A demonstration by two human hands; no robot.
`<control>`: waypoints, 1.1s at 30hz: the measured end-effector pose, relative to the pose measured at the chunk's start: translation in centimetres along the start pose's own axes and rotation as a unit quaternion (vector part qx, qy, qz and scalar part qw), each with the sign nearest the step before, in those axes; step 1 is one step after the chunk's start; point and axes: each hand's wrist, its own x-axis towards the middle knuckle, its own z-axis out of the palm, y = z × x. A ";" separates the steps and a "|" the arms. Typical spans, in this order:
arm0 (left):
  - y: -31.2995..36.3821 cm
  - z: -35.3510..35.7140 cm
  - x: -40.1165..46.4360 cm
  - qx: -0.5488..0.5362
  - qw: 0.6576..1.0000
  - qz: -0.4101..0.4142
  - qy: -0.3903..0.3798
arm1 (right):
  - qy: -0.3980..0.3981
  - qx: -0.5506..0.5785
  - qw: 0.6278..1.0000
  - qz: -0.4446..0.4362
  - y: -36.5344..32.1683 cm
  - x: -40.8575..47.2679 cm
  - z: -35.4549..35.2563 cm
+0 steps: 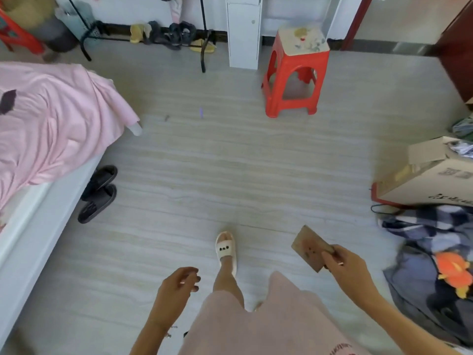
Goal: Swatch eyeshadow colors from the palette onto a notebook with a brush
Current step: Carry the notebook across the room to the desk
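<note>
I stand on a pale floor and look down. My right hand [345, 265] grips a flat brown rectangular eyeshadow palette [309, 245] by its near corner, holding it out over the floor at lower right. My left hand [179, 284] hangs loosely curled at lower centre with nothing in it. No notebook and no brush are in view.
A bed with a pink sheet [51, 119] fills the left. Black slippers [98, 193] lie beside it. A red plastic stool [294, 73] stands ahead by a white cabinet [244, 32]. A cardboard box [430, 180] and clothes [435, 252] crowd the right.
</note>
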 end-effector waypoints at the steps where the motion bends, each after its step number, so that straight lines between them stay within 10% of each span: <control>1: 0.8 -0.2 1.6 -0.003 1.000 0.001 0.002 | 0.014 0.014 1.000 0.005 -1.1 1.2 0.6; 23: 24.7 -11.5 36.1 0.055 0.998 0.007 -0.011 | 0.094 0.048 0.991 0.086 -24.3 29.6 5.7; 33: 38.6 -12.8 49.3 0.047 0.999 0.025 0.010 | -0.001 -0.016 0.999 0.044 -35.5 48.2 4.7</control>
